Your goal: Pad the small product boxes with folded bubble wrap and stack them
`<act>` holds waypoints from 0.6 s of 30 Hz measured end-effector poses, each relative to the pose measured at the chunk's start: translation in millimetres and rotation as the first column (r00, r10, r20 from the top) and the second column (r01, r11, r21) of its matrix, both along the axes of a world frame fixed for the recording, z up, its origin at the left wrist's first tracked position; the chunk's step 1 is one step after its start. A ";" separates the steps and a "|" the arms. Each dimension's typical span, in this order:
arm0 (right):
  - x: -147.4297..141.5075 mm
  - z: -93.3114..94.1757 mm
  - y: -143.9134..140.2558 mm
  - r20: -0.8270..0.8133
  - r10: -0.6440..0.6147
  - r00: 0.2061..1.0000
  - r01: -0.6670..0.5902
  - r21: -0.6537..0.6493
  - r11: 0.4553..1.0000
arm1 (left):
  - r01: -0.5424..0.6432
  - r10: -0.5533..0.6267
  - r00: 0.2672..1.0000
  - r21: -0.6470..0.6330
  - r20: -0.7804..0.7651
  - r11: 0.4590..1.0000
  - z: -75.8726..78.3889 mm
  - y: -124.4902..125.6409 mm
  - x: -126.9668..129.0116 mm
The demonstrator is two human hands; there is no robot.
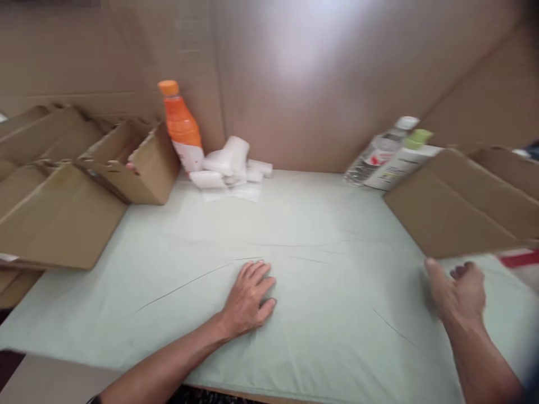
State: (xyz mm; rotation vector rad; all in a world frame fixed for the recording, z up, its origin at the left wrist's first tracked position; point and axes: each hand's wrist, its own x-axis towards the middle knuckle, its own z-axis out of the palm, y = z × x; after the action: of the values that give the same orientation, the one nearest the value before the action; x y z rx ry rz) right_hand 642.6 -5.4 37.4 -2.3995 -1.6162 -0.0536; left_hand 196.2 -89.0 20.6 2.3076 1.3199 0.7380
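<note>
My left hand [251, 296] lies palm down on the pale green cloth [303, 320], fingers spread and nothing in it. At the right, my right hand [457, 289] is just over the cloth by the lower edge of a cardboard box [455, 207]. Its thumb stands apart from the curled fingers, and no object shows in the gap. Some blur covers this hand, and I cannot tell whether the thumb tip touches the box.
Cardboard bins [63, 219] line the left side. An orange bottle [183, 132] stands at the back beside white plastic rolls [231, 160]. A clear bottle [377, 157] and a white bottle with a green cap [400, 165] lean by the right box. Cardboard walls [320, 101] close the back.
</note>
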 end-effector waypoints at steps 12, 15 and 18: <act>-272.4 -35.1 -134.7 0.171 0.875 0.452 -0.889 0.167 0.427 | -0.450 0.423 0.893 0.323 0.153 0.833 53.4 59.1 -107.8; -284.5 -25.9 -143.7 0.139 0.894 0.426 -0.897 0.194 0.398 | -0.665 0.642 0.733 0.435 0.226 0.607 103.7 106.6 -183.9; -281.2 -22.6 -141.1 0.102 0.894 0.436 -0.886 0.221 0.407 | -0.772 0.750 0.617 0.368 0.237 0.519 142.9 151.0 -237.9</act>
State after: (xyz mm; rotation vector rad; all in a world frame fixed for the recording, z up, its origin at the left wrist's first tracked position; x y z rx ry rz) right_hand 361.4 -146.6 14.9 -1.0534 -2.4784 -0.0107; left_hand -41.6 61.9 163.5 1.8625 2.4021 1.4871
